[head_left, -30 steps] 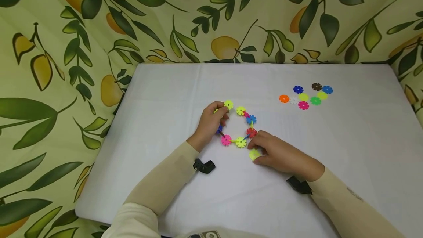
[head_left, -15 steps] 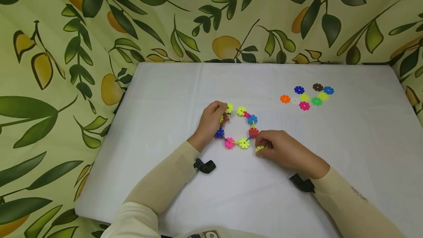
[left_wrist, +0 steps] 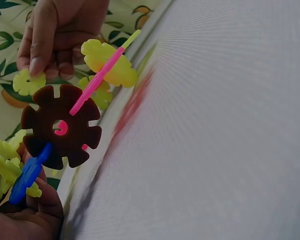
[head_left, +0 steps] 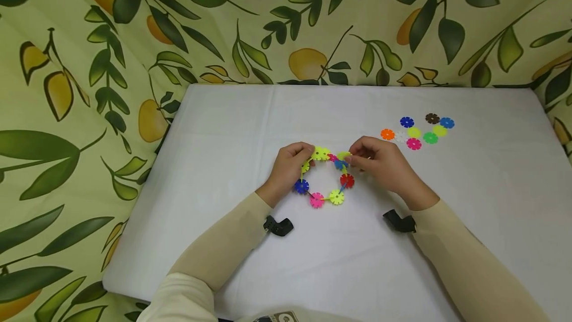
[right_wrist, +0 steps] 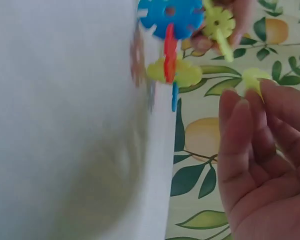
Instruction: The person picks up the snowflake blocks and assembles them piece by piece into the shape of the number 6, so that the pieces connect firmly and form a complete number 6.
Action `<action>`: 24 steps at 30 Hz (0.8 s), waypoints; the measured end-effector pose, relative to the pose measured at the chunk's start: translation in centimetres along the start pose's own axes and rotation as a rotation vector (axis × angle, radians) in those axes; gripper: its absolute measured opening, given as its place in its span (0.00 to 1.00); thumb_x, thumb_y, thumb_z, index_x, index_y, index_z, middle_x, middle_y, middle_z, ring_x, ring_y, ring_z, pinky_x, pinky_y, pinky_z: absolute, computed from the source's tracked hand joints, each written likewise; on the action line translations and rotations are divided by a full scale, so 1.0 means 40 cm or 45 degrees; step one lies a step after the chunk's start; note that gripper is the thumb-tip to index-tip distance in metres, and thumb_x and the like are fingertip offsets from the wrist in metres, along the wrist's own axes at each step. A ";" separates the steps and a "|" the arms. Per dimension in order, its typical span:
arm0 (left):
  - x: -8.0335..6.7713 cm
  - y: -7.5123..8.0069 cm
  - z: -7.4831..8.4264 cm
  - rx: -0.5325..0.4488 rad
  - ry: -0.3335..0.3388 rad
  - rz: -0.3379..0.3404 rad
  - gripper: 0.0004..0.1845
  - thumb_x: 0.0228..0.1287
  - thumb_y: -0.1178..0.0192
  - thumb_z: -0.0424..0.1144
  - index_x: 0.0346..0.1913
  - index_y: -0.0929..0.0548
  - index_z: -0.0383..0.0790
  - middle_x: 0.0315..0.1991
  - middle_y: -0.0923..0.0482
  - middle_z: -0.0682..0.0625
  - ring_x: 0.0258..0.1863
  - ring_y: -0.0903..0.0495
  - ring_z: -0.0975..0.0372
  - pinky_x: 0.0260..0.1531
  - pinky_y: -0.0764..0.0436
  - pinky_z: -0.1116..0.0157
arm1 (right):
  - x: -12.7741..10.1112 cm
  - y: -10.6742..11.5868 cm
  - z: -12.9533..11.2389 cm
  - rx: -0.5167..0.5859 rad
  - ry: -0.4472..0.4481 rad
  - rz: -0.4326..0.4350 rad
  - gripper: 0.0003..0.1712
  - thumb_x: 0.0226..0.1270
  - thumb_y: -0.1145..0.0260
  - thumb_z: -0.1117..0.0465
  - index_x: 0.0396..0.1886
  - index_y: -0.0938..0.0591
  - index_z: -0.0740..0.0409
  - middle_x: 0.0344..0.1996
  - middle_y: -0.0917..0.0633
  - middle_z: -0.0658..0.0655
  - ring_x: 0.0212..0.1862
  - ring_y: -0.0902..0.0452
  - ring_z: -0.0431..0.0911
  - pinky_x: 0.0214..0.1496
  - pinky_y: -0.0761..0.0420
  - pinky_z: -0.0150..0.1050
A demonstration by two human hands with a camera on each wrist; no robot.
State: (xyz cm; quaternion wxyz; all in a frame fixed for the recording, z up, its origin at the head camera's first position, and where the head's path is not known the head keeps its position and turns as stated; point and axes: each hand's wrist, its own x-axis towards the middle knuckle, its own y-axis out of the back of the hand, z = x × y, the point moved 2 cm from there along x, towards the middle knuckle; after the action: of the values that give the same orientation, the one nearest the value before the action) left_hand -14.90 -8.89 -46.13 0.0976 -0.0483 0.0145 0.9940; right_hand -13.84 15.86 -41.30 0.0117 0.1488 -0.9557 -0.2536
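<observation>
1. My left hand (head_left: 290,165) gripped the left upper end of the ring of snowflake discs (head_left: 323,178), fingers curled round a yellow-green disc there.
2. The ring lay near the middle of the white surface (head_left: 223,163), an open loop of blue, pink, red and yellow-green discs slotted edge to edge.
3. My right hand (head_left: 380,163) pinched a loose yellow-green disc (head_left: 343,155) between thumb and fingertips, right at the gap in the top of the ring, just beside the light-blue disc (head_left: 340,164).
4. The two hands were close together at the top of the ring, but not touching each other.
5. From the left wrist view, a dark red disc (left_wrist: 60,127) stood on edge with a pink disc (left_wrist: 97,80) slotted into it.
6. A group of spare discs (head_left: 417,130) lay well apart on the far right of the surface.
7. A leaf-and-fruit cloth (head_left: 89,39) hung behind and round the surface.
</observation>
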 end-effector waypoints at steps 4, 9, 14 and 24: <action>-0.001 -0.001 0.000 -0.006 -0.011 -0.018 0.14 0.86 0.43 0.38 0.53 0.12 0.31 0.41 0.14 0.41 0.36 0.17 0.58 0.37 0.20 0.67 | 0.031 -0.020 -0.009 -0.168 0.115 -0.002 0.04 0.74 0.23 0.65 0.42 0.11 0.57 0.36 0.12 0.53 0.41 0.18 0.51 0.41 0.17 0.39; 0.002 0.001 -0.002 -0.023 -0.025 -0.032 0.14 0.86 0.42 0.40 0.49 0.12 0.32 0.31 0.16 0.41 0.29 0.20 0.57 0.31 0.21 0.67 | 0.048 -0.045 -0.016 -0.258 0.194 -0.006 0.04 0.72 0.22 0.68 0.39 0.11 0.58 0.36 0.10 0.52 0.37 0.17 0.49 0.41 0.17 0.41; 0.002 -0.001 -0.002 -0.043 -0.030 -0.046 0.14 0.86 0.42 0.42 0.46 0.14 0.34 0.30 0.18 0.43 0.26 0.21 0.57 0.30 0.19 0.66 | 0.051 -0.056 -0.013 -0.212 0.229 0.024 0.05 0.71 0.22 0.70 0.38 0.11 0.58 0.35 0.09 0.53 0.34 0.18 0.48 0.37 0.17 0.37; 0.002 -0.005 -0.004 -0.107 -0.014 -0.042 0.13 0.86 0.42 0.38 0.40 0.17 0.33 0.28 0.19 0.44 0.26 0.20 0.59 0.30 0.16 0.66 | 0.062 -0.072 -0.011 -0.135 0.241 -0.004 0.07 0.70 0.22 0.70 0.34 0.12 0.58 0.33 0.10 0.53 0.35 0.20 0.49 0.38 0.20 0.33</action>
State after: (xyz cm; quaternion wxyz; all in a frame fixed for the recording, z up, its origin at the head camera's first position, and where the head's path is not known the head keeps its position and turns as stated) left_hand -14.94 -8.67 -46.31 0.1120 -0.0470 -0.0286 0.9922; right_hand -15.35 12.54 -42.47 0.1093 0.1729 -0.9353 -0.2888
